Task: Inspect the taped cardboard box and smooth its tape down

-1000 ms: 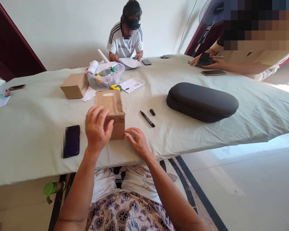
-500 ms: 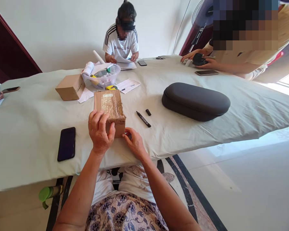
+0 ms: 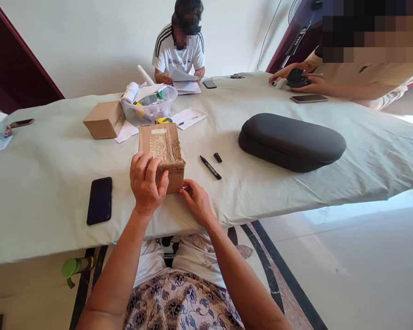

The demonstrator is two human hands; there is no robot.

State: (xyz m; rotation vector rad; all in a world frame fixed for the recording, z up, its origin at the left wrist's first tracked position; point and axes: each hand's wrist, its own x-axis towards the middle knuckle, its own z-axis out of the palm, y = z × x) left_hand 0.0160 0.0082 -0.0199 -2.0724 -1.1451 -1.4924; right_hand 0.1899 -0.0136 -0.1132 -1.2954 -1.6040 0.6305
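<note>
Since the last shot, we've nudged the taped cardboard box [image 3: 161,151] a touch rightward, and it's sitting near the front edge of the desk [image 3: 44,201]. Our left hand [image 3: 146,184] has its fingers [image 3: 141,167] spread across the near face, while our right hand [image 3: 198,202] presses its fingertips [image 3: 187,189] against the corner. Clear tape [image 3: 165,146] already covers the top, with a white label [image 3: 159,131] on it.

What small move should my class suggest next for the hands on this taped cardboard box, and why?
Probably press the wrinkled clear tape flat along the top of the cardboard box with the left hand. The tape shows visible creases, the left hand already rests on the box's near side, and the right hand sits at the lower corner, where it could steady the box.
</note>
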